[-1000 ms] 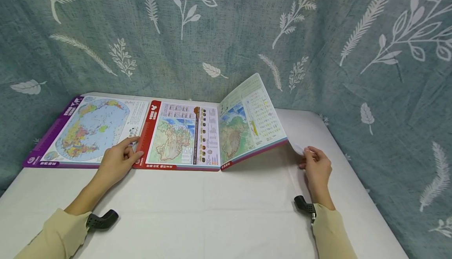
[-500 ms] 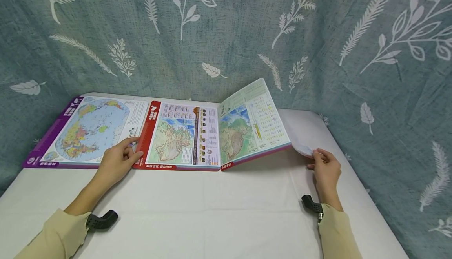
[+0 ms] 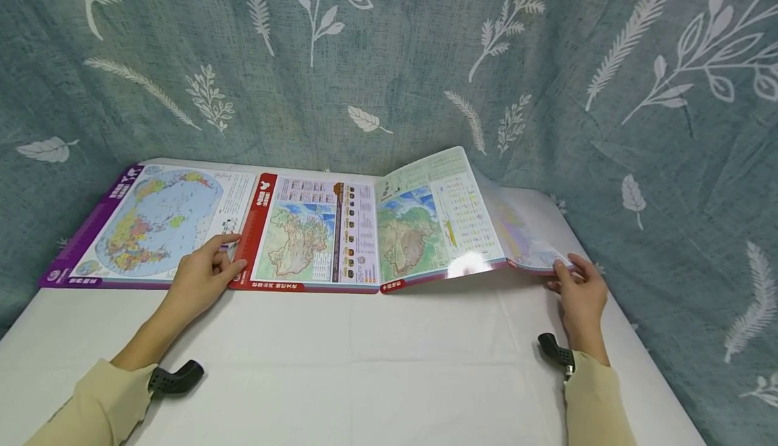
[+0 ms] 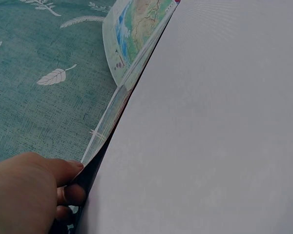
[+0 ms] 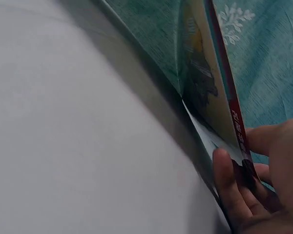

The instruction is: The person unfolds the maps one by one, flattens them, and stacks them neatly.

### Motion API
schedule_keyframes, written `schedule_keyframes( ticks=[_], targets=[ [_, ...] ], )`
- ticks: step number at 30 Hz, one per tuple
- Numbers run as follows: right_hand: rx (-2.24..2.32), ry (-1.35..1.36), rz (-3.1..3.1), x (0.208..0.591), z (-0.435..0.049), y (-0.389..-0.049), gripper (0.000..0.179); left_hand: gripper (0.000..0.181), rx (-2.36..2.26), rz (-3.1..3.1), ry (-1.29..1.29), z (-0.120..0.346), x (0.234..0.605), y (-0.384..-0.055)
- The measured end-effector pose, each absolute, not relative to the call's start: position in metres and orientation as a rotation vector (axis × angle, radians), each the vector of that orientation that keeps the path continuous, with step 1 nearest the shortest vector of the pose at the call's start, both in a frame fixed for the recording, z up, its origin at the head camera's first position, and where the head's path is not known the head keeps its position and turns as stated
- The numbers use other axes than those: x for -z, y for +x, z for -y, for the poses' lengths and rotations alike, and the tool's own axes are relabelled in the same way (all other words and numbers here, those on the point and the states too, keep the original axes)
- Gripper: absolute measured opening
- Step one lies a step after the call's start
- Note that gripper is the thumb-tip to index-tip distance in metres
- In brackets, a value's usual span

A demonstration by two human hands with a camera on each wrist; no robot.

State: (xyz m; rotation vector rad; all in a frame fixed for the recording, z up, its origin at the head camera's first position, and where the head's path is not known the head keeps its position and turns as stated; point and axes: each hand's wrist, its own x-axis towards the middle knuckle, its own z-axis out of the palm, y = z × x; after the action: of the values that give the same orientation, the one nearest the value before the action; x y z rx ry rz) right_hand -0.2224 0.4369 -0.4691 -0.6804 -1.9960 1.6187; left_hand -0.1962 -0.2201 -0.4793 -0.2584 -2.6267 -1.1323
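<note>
A fold-out map (image 3: 398, 233) stretches across the back of the table in the head view. Its red-edged panel (image 3: 304, 230) lies low, while the terrain panel to its right slopes upward to a raised fold. My left hand (image 3: 203, 274) pinches the front left corner of the red-edged panel; the left wrist view shows the thumb (image 4: 68, 170) above the edge and fingers below. At the far right my right hand (image 3: 580, 294) grips the front corner of the last panel (image 3: 525, 233), which slants down from the fold. In the right wrist view, fingers (image 5: 227, 183) lie under that panel.
A purple-edged world map (image 3: 161, 219) lies at the left, beside the red edge. White cloth covers the table (image 3: 365, 365), and a leaf-patterned teal curtain (image 3: 389, 81) hangs close behind. Each wrist wears a black camera mount (image 3: 176, 378).
My right hand has moved right, drawing the last panel out so its printed face shows. The raised fold has dropped lower and shifted right. My left hand has stayed in place.
</note>
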Motion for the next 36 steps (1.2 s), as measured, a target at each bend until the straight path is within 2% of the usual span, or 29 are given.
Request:
schedule_keyframes(
  ticks=[7,19,25,36],
  targets=[
    [-1.563,-0.712,1.988,0.467,-0.464,-0.219,0.058,0.048,1.135,2.606,-0.288,0.218,0.475,-0.201],
    [-1.097,-0.876,2.161,0.469,-0.477,-0.209,0.050,0.051,1.123,2.631,-0.278,0.216,0.476,-0.205],
    [-0.983,-0.894,2.157,0.475,-0.474,-0.210,0.044,0.039,1.105,2.583,-0.272,0.220,0.478,-0.201],
    [-0.941,-0.667,2.259,0.466,-0.433,-0.218,0.056,0.014,1.123,2.500,-0.210,0.223,0.483,-0.196]
  ],
)
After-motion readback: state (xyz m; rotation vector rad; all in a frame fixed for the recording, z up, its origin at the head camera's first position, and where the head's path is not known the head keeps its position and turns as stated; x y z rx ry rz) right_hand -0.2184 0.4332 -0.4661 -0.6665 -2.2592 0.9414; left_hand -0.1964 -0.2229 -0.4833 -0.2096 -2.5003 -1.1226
